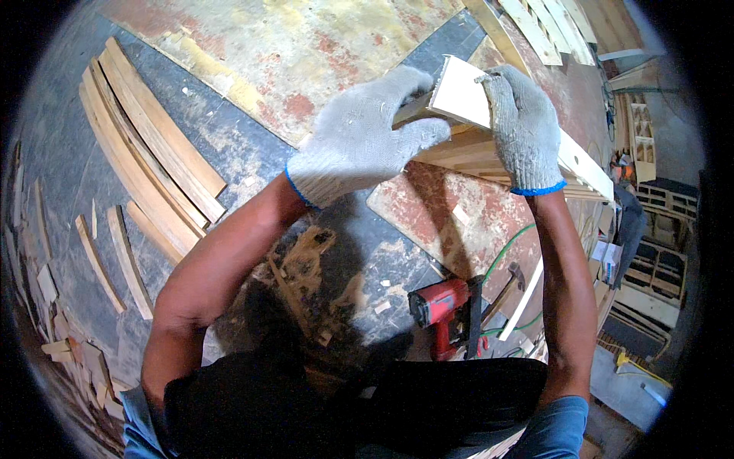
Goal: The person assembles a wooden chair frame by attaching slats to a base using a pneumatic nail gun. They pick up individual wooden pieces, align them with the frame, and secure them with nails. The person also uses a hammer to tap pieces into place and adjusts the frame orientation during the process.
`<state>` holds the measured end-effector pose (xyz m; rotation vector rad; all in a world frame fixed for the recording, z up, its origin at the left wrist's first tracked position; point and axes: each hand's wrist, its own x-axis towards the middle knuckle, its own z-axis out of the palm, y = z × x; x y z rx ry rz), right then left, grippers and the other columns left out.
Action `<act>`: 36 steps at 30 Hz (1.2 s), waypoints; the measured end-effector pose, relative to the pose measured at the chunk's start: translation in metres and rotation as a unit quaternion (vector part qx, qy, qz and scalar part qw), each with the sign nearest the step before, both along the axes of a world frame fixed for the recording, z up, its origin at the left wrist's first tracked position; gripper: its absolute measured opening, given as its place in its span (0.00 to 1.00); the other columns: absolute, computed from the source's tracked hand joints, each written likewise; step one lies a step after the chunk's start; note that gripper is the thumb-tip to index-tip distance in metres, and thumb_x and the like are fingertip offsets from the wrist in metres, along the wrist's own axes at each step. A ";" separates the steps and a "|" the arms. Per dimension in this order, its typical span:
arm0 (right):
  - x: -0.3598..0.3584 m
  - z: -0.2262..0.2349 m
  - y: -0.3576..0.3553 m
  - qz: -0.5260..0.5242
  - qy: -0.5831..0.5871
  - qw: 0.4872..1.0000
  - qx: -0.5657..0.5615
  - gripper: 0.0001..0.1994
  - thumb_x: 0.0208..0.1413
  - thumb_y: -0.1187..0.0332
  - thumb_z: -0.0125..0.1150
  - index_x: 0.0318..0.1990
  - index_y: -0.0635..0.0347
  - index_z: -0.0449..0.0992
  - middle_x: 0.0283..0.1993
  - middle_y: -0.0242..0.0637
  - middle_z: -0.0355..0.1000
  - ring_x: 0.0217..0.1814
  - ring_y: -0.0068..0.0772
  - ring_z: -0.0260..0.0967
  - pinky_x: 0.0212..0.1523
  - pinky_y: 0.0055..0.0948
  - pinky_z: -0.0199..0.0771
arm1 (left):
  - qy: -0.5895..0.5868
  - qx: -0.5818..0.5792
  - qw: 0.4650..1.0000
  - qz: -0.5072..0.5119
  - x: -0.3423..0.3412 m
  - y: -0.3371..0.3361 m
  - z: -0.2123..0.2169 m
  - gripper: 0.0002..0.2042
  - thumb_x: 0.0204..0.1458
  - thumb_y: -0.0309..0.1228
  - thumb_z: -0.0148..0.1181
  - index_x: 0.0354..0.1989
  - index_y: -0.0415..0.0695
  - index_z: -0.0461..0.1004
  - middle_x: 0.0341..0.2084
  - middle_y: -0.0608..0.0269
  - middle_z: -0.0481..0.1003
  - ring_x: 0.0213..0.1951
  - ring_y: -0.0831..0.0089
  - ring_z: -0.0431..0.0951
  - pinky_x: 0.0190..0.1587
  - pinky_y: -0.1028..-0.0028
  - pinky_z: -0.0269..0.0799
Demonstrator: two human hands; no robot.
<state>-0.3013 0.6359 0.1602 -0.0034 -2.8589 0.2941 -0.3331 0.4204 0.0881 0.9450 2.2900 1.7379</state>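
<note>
Both my hands wear grey knit gloves with blue cuffs. Between them is a white-faced flat piece (461,90) with a dark, jagged left edge; its exact kind I cannot make out. My left hand (367,126) is curled round its left side, thumb below and fingers above. At its right edge, the bent fingers of my right hand (524,126) press against it. Just beneath lies a wooden assembly (459,155) of pale boards, reaching right past my right wrist. Part of it is hidden by my hands.
A red and black nail gun (443,306) stands near my legs, beside a hammer (512,283) and a green hose (501,256). Curved wooden strips (145,145) lie on the floor at left. Scrap wood (84,359) is piled lower left; wooden frames (650,268) stand at right.
</note>
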 end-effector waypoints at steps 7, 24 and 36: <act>0.000 -0.005 0.007 0.038 0.036 0.998 0.034 0.15 0.65 0.56 0.50 0.40 0.56 0.78 0.38 0.49 0.77 0.43 0.56 0.75 0.43 0.48 0.73 | 0.058 0.039 0.994 -0.080 -0.015 -0.002 -0.002 0.30 0.56 0.28 0.63 0.69 0.52 0.65 0.62 0.59 0.72 0.60 0.66 0.75 0.61 0.69 0.71; -0.003 -0.012 0.016 0.121 0.101 0.960 0.233 0.09 0.60 0.64 0.52 0.38 0.55 0.77 0.35 0.43 0.76 0.37 0.49 0.78 0.36 0.46 0.79 | 0.012 0.026 0.998 -0.056 -0.013 0.003 0.000 0.21 0.60 0.29 0.58 0.63 0.44 0.71 0.60 0.59 0.74 0.61 0.68 0.72 0.63 0.68 0.68; -0.003 -0.011 0.018 0.144 0.078 0.952 0.258 0.07 0.58 0.67 0.54 0.39 0.57 0.77 0.37 0.43 0.76 0.37 0.48 0.78 0.36 0.45 0.79 | 0.091 0.059 0.994 -0.033 -0.015 0.009 -0.002 0.19 0.59 0.26 0.59 0.61 0.44 0.74 0.57 0.60 0.76 0.56 0.70 0.77 0.59 0.70 0.72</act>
